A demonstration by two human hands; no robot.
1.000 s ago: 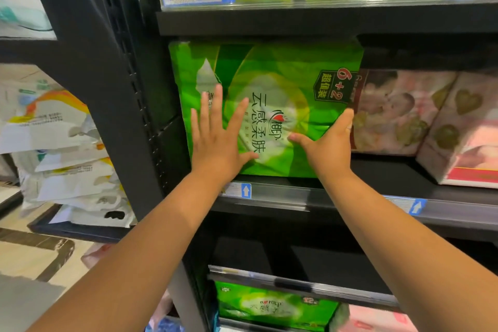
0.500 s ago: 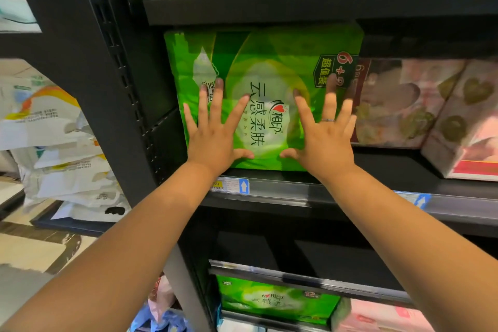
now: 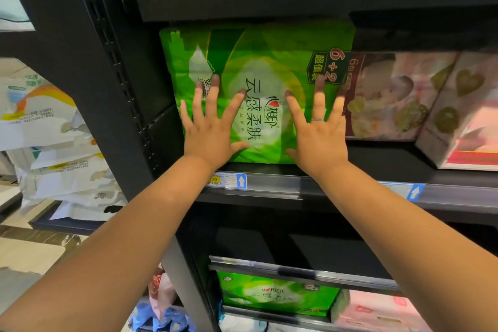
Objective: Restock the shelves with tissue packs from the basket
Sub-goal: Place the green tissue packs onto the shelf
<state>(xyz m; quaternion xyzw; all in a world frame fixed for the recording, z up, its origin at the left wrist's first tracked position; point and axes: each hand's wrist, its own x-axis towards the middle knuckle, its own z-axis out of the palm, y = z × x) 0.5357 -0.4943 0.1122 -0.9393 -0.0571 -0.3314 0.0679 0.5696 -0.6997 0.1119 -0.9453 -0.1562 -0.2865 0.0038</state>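
Note:
A large green tissue pack (image 3: pixel 258 62) marked "6+2" stands upright at the left end of the middle shelf (image 3: pixel 272 187). My left hand (image 3: pixel 210 129) lies flat against its lower left face, fingers spread. My right hand (image 3: pixel 318 132), with a ring on one finger, presses flat on its lower right face, fingers spread too. Neither hand grips the pack. The basket is out of view.
Pink tissue packs (image 3: pixel 388 94) stand right of the green pack on the same shelf. Another green pack (image 3: pixel 275 294) and a pink pack (image 3: pixel 377 310) sit on the lower shelf. A black upright post (image 3: pixel 80 75) bounds the left side. White bags (image 3: pixel 54 143) are stacked further left.
My right hand moved from the pack's right edge onto its front face and spread flat. The pack sits a little deeper in the shelf. The view has shifted closer.

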